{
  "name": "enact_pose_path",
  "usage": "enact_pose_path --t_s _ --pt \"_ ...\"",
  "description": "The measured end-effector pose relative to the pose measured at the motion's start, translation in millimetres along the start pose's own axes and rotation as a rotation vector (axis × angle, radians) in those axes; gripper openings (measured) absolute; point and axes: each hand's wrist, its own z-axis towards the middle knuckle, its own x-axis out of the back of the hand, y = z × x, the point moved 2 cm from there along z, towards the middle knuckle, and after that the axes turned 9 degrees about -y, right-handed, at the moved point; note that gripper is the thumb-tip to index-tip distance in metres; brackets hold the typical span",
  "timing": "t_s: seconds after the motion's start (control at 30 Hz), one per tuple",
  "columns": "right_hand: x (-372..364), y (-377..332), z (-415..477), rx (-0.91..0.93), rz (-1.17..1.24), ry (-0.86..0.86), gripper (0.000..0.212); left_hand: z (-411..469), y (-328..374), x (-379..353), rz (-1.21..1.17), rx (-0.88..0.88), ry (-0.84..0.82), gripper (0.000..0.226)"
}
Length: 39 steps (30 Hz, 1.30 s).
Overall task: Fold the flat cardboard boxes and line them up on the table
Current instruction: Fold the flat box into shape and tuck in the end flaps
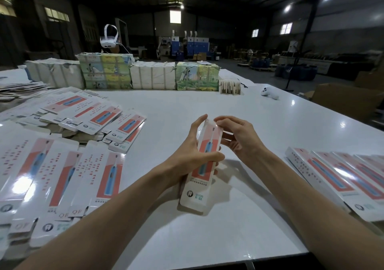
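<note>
A long white box (204,161) with a pink panel and a blue toothbrush picture is held upright, tilted, above the white table (207,238). My left hand (193,155) grips its middle, thumb across the front. My right hand (236,136) pinches the flap at the box's top end. Flat unfolded boxes (62,176) lie spread at the left, and more of them (93,118) are heaped behind. A row of folded boxes (336,176) lies side by side at the right.
Wrapped bundles of white and printed cartons (149,74) stand along the table's far edge. A white headset (109,39) sits on top of them. A white controller (270,93) lies at the far right. A brown cardboard box (345,99) stands beyond the table's right edge.
</note>
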Motion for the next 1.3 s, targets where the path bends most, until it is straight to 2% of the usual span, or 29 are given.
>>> enact_pose_path --t_s 0.4,0.63,0.83,0.93,1.03,1.13,1.3 --pt "-1 0 1 -0.019 -0.023 0.005 0.017 -2 2 -2 0.041 -0.015 0.026 0.103" --pt "0 6 0 -0.047 -0.022 -0.002 0.018 -2 -3 1 0.034 -0.001 0.035 0.086" --pt "1 6 3 -0.082 0.030 -0.062 0.017 1 -7 2 -0.034 0.040 0.032 0.092" --pt "3 7 5 -0.073 -0.001 -0.062 0.018 2 -6 1 -0.056 0.048 0.010 0.099" --pt "-1 9 4 -0.059 -0.012 -0.091 0.015 2 -4 3 -0.104 0.062 0.042 0.093" --pt "-9 14 1 -0.009 -0.049 -0.157 0.024 0 -4 7 -0.217 0.089 0.060 0.087" --pt "-16 14 -2 0.063 -0.090 -0.134 0.023 0 -4 8 -0.250 0.103 0.062 0.086"
